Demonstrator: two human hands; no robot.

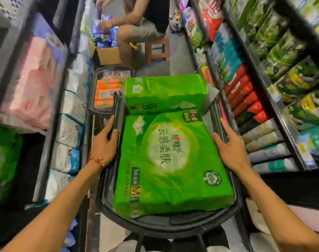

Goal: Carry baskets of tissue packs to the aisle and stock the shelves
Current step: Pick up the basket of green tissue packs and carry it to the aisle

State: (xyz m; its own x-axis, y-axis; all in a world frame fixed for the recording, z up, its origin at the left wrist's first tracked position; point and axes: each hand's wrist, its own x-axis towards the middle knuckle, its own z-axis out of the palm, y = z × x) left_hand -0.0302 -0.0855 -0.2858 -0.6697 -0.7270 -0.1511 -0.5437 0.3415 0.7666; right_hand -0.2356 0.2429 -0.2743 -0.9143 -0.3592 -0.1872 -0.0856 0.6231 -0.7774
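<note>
Head view: a black plastic basket (173, 224) is held out low in a narrow aisle. In it lies a large green plastic-wrapped tissue pack (169, 164), and a second green tissue pack (164, 91) rests across its far end. The left hand (104, 142) grips the left rim, thumb hooked over the edge. The right hand (227, 148) clamps the right rim, thumb inside and fingers laid along the outside.

The upper pack sits above the rim, so a tilt forward could likely slide it off.

Just ahead, touching or nearly so, is another dark basket (90, 99) holding orange packs (107, 91). Beyond it are a cardboard box (108, 55), a seated person (136, 24) and a reddish plastic stool (156, 50). Pushing on risks a bump, and the crowded right-hand shelves (264, 99) leave the right elbow little room.
</note>
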